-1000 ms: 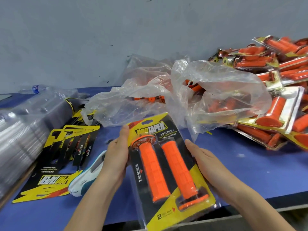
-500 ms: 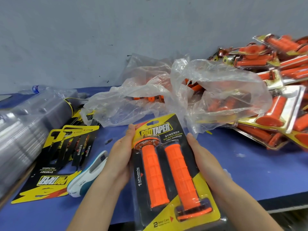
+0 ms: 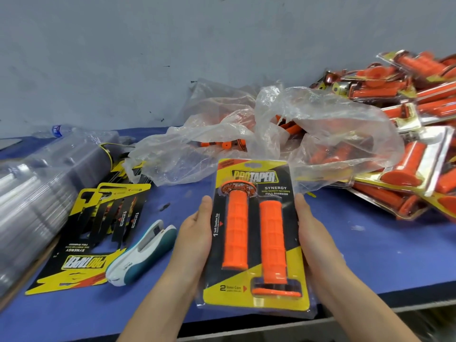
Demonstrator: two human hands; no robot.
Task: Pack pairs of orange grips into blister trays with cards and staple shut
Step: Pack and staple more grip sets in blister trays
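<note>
Gripping the pack (image 3: pixel 254 233) by its two long edges: left hand (image 3: pixel 193 233) on one, right hand (image 3: pixel 314 235) on the other, thumbs in front, fingers hidden behind. Held over the near edge of the counter (image 3: pixel 370 243), long axis pointing away, header at the far end, both grips (image 3: pixel 235 230) seated inside. Probably stapling next: stapler (image 3: pixel 144 253) lying slanted just left of the left hand, so nearer that side; likely a matter of freeing that hand with the right clamped on.

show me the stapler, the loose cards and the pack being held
stapler (image 3: pixel 142 253), head view, middle of its body
loose cards (image 3: pixel 84 261), head view, top card's logo
held pack (image 3: pixel 254 230), head view, between the two grips
</note>
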